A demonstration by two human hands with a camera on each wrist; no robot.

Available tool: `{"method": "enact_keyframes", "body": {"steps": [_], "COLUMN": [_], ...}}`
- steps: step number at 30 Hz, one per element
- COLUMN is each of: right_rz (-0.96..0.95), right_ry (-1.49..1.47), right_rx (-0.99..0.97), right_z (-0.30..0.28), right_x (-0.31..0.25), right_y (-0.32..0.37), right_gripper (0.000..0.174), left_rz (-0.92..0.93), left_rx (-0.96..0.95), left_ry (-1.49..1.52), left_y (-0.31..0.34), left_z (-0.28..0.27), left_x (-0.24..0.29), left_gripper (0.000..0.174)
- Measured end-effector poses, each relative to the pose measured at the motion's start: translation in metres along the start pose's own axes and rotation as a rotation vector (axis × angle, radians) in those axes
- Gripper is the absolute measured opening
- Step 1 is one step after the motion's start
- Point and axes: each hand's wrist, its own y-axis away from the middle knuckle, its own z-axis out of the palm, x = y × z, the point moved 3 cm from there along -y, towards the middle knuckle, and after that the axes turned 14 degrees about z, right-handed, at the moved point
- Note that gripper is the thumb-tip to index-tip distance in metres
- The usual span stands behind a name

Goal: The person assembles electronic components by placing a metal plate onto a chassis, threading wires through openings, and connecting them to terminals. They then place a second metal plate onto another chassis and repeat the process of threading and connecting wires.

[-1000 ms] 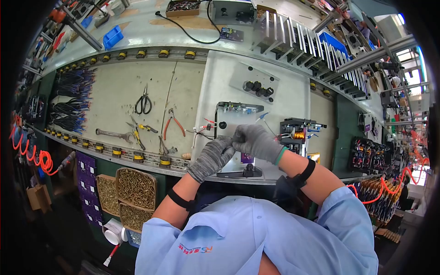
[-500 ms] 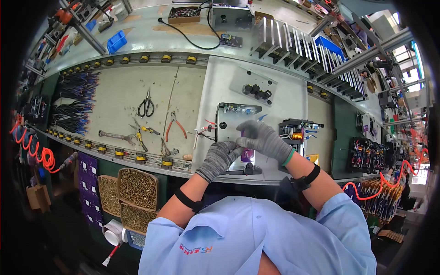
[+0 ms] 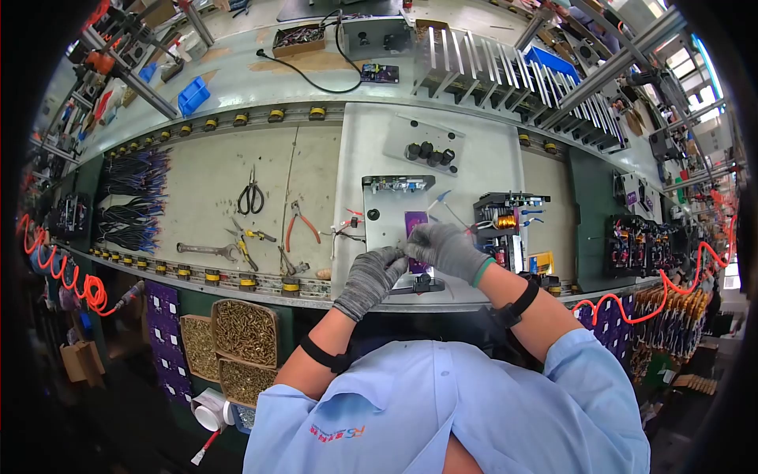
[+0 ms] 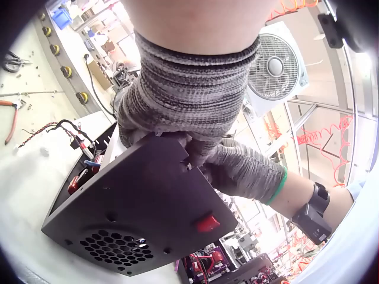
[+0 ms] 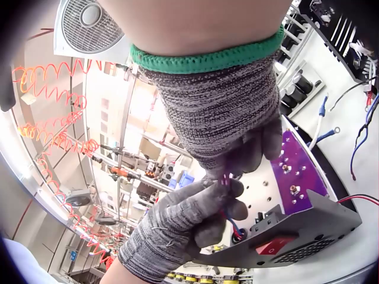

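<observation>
Two grey-gloved hands meet over a metal case with a purple board. In the right wrist view the left hand pinches thin red and blue wires between thumb and fingers, above the case's end panel with its red switch. Curled fingers of the right hand pinch at the wire tips, partly hidden by the glove. The left wrist view shows the dark panel below the left hand, with the right hand close beside it; the fingertips are mostly hidden there.
Scissors, orange-handled pliers and a wrench lie left of the case. A coil assembly stands to its right, and a plate with black cylinders lies behind. Screw bins are at the front left.
The right hand, raised and more spread half a second ago, is drawn in with its fingers curled near the left fingertips. The head view has shifted slightly.
</observation>
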Motion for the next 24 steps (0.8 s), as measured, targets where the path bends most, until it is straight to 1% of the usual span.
{"method": "enact_keyframes", "body": {"steps": [1,2,3,4,5,7,8,10,11,13,14,15,17,18,19,20,21,22,24], "right_rz": [0.01,0.01,-0.022,-0.052,-0.047,-0.02,-0.017,-0.085,-0.08,-0.141,-0.144,-0.137,-0.153,-0.129,-0.128,-0.134,-0.141,-0.144,-0.154], "right_ry": [0.035,0.031,0.113,0.194,0.186,0.296,0.29,0.34,0.339,0.465,0.461,0.46,0.38,0.326,0.324,0.28,0.233,0.225,0.166], "right_rx": [-0.017,-0.017,-0.062,-0.107,-0.107,-0.184,-0.181,-0.122,-0.115,-0.059,-0.037,-0.029,0.058,0.049,0.05,0.081,0.113,0.116,0.192], "right_z": [0.002,0.002,0.005,0.008,0.009,0.01,0.01,0.012,0.014,0.017,0.016,0.019,0.025,0.021,0.02,0.019,0.019,0.021,0.029], "right_x": [0.003,0.007,0.01,0.012,0.014,0.01,0.01,0.007,0.007,0.004,0.005,0.011,0.025,0.024,0.024,0.025,0.025,0.027,0.031], "right_y": [0.001,0.001,0.002,0.003,0.004,0.009,0.013,0.025,0.027,0.033,0.036,0.036,0.033,0.036,0.039,0.041,0.043,0.044,0.047], "right_gripper": [0.032,0.032,0.034,0.037,0.037,0.04,0.04,0.036,0.036,0.039,0.037,0.037,0.035,0.032,0.032,0.032,0.034,0.034,0.044], "left_rz": [-0.001,0.047,0.093,0.085,0.083,0.106,0.107,0.131,0.138,0.249,0.305,0.315,0.303,0.311,0.312,0.278,0.243,0.244,0.27], "left_rx": [-0.001,0.004,0.008,0.013,0.005,-0.046,-0.052,-0.112,-0.117,-0.187,-0.133,-0.136,-0.064,-0.012,-0.014,0.042,0.097,0.093,0.214], "left_ry": [-0.003,-0.04,-0.076,-0.037,-0.038,-0.09,-0.093,-0.176,-0.176,-0.429,-0.478,-0.477,-0.447,-0.431,-0.431,-0.401,-0.373,-0.38,-0.445], "left_y": [0.003,0.006,0.009,0.012,0.012,0.013,0.013,0.013,0.013,0.013,0.014,0.014,0.014,0.013,0.013,0.014,0.014,0.013,0.013], "left_z": [0.001,0.001,0.002,0.004,0.005,0.007,0.007,0.008,0.009,0.012,0.014,0.017,0.018,0.019,0.022,0.022,0.021,0.022,0.023], "left_x": [0.001,0.003,0.006,0.005,0.005,0.006,0.005,0.005,0.006,0.017,0.018,0.019,0.022,0.022,0.021,0.02,0.021,0.021,0.021], "left_gripper": [0.03,0.029,0.028,0.028,0.028,0.028,0.028,0.026,0.026,0.024,0.023,0.023,0.022,0.018,0.018,0.016,0.015,0.015,0.013]}}
